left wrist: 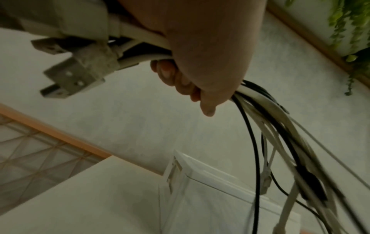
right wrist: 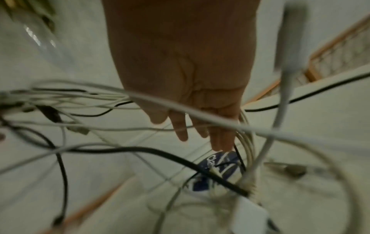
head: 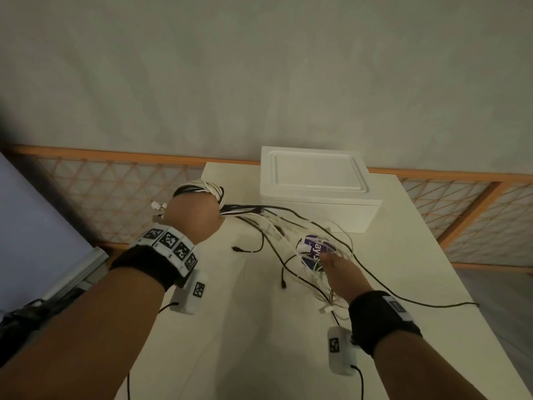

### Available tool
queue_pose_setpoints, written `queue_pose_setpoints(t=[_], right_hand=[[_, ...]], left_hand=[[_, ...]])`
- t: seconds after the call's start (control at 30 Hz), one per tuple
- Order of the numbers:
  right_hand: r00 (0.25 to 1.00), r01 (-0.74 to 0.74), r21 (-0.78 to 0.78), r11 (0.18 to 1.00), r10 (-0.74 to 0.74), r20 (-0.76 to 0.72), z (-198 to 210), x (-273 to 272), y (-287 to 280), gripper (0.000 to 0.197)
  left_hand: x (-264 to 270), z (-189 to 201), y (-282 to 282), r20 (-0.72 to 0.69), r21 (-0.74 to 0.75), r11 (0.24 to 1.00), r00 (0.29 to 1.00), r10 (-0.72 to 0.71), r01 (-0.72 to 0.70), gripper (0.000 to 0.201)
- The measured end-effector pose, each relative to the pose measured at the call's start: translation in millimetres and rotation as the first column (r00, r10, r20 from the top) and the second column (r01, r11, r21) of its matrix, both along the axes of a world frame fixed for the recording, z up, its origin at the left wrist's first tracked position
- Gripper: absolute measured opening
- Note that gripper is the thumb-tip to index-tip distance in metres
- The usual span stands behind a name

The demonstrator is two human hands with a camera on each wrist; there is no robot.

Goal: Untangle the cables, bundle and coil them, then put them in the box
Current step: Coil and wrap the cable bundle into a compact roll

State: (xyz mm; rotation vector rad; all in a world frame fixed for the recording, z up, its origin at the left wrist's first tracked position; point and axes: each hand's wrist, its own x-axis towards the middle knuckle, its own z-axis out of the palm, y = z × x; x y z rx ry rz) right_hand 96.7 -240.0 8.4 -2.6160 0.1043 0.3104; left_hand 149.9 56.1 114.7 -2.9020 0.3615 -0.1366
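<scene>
My left hand (head: 191, 216) is raised over the table's far left and grips a coil of black and white cables (head: 202, 187). In the left wrist view its curled fingers (left wrist: 176, 79) close round the bundle (left wrist: 266, 110), and USB plugs (left wrist: 70, 74) stick out behind the hand. Loose cable ends (head: 277, 226) trail right from the coil across the white table (head: 230, 327). My right hand (head: 334, 269) reaches in among these strands with straight fingers (right wrist: 180, 129) and holds nothing. The white box (head: 314, 186) stands at the table's back with its lid on.
A round blue and white labelled object (head: 315, 249) lies under the strands, just beyond my right fingertips. One black cable (head: 418, 304) runs off the table's right edge. An orange lattice railing (head: 115, 194) stands behind the table. A green plant (left wrist: 350, 23) hangs nearby.
</scene>
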Motion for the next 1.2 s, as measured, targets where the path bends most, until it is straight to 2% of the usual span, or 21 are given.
queue_pose_setpoints(t=[0.07, 0.1, 0.13, 0.2, 0.3, 0.37, 0.43, 0.5, 0.53, 0.57, 0.63, 0.67, 0.7, 0.77, 0.83, 0.9, 0.97, 1.0, 1.1, 1.13, 1.2], right_hand=[[0.992, -0.096, -0.213, 0.972, 0.076, -0.104, -12, -1, -13, 0.045], [0.991, -0.1, -0.246, 0.964, 0.075, -0.109, -13, -1, -20, 0.054], [0.996, -0.046, -0.215, 0.975, 0.029, -0.081, -13, -2, -30, 0.06], [0.998, 0.067, -0.303, 0.951, -0.064, 0.019, -10, -2, -50, 0.044], [0.999, -0.021, -0.667, 0.745, 0.037, 0.01, 0, -4, -73, 0.045], [0.994, -0.107, -0.775, 0.622, 0.047, -0.1, 5, -6, -85, 0.041], [0.984, -0.14, -0.761, 0.634, 0.006, -0.176, 10, -8, -104, 0.047], [0.962, -0.199, -0.768, 0.609, -0.026, -0.27, 7, -11, -127, 0.067], [0.962, -0.176, -0.737, 0.652, -0.046, -0.271, 7, -12, -134, 0.076], [0.967, -0.124, -0.661, 0.74, -0.058, -0.247, 6, -13, -139, 0.082], [0.957, 0.078, -0.283, 0.956, -0.151, -0.247, 24, -16, -133, 0.079], [0.944, 0.19, -0.082, 0.978, -0.205, -0.259, 30, -16, -129, 0.066], [0.945, 0.238, -0.052, 0.97, -0.244, -0.218, 34, -14, -129, 0.056], [0.965, 0.153, -0.217, 0.964, -0.193, -0.177, 41, -9, -123, 0.055], [0.974, -0.04, -0.418, 0.908, -0.058, -0.218, 26, -2, -124, 0.076], [0.983, -0.069, -0.504, 0.861, -0.028, -0.183, 32, 3, -106, 0.052], [0.999, -0.033, -0.479, 0.877, 0.029, -0.017, 49, 1, -60, 0.031], [0.989, -0.077, -0.441, 0.894, 0.125, 0.081, 57, -3, -31, 0.029], [0.888, -0.352, -0.194, 0.916, 0.392, 0.24, 56, -19, 45, 0.036], [0.89, -0.406, -0.13, 0.905, 0.424, 0.171, 44, -19, 55, 0.037], [0.909, -0.415, -0.179, 0.892, 0.404, -0.096, -2, -10, 43, 0.035]], left_hand=[[2, 1, 7, -0.015, -0.002, 1.0, 1.0, 0.022, -0.022, 0.02], [3, 0, 13, -0.011, 0.007, 0.999, 0.999, 0.038, -0.038, 0.02], [4, -1, 20, -0.007, 0.016, 0.998, 0.998, 0.064, -0.064, 0.018], [9, -5, 36, -0.014, 0.038, 0.991, 0.992, 0.127, -0.127, 0.015], [11, -12, 45, -0.029, 0.041, 0.984, 0.984, 0.175, -0.174, 0.016], [10, -17, 43, -0.032, 0.028, 0.982, 0.982, 0.188, -0.187, 0.017], [10, -24, 47, -0.02, 0.038, 0.979, 0.979, 0.202, -0.201, 0.019], [8, -30, 52, -0.018, 0.042, 0.974, 0.974, 0.225, -0.224, 0.022], [6, -32, 53, -0.021, 0.04, 0.972, 0.972, 0.234, -0.233, 0.023], [4, -34, 53, -0.027, 0.035, 0.97, 0.97, 0.243, -0.242, 0.022], [0, -38, 48, -0.029, -0.004, 0.967, 0.967, 0.254, -0.254, 0.02], [-2, -40, 46, -0.022, -0.026, 0.966, 0.966, 0.258, -0.259, 0.019], [-3, -41, 43, -0.016, -0.045, 0.963, 0.964, 0.264, -0.265, 0.018], [-4, -42, 37, -0.015, -0.054, 0.963, 0.964, 0.264, -0.265, 0.017], [-5, -38, 30, -0.02, -0.045, 0.968, 0.969, 0.246, -0.247, 0.014], [-5, -33, 21, -0.021, -0.039, 0.977, 0.978, 0.21, -0.21, 0.009], [-4, -28, 12, -0.006, -0.042, 0.985, 0.985, 0.17, -0.17, 0.008], [-5, -25, 6, 0.002, -0.038, 0.987, 0.988, 0.154, -0.153, 0.01], [-7, -16, -14, 0.07, -0.025, 0.998, 0.995, 0.066, -0.065, 0.013], [-8, -12, -18, 0.093, -0.024, 0.999, 0.995, 0.044, -0.042, 0.013], [-7, -4, -14, 0.115, -0.038, 0.999, 0.993, 0.041, -0.037, 0.012]])
